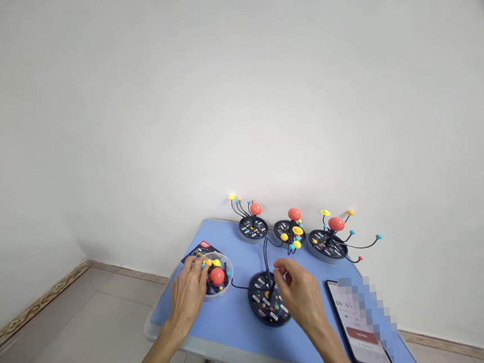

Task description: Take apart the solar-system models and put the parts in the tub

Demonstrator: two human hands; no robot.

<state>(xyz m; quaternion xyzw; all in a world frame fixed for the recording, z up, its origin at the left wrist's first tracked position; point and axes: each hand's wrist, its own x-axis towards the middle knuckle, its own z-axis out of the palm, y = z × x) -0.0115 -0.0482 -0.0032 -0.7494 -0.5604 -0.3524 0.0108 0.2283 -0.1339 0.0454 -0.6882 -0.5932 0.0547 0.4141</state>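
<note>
Phone point(359, 329) reads "00:01"

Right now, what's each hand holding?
Left hand: fingers at the clear round plastic bowl, grip hidden.
Right hand: fingers curled near the black round base, any hold unclear.

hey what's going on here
A person's left hand reaches into a clear round plastic bowl of small coloured balls and a big red ball. The right hand is by a round black base with bent black rods, which carries no red ball; whether it grips anything is unclear. Behind, three similar bases with red balls and small coloured pieces on rods stand in a row.
</note>
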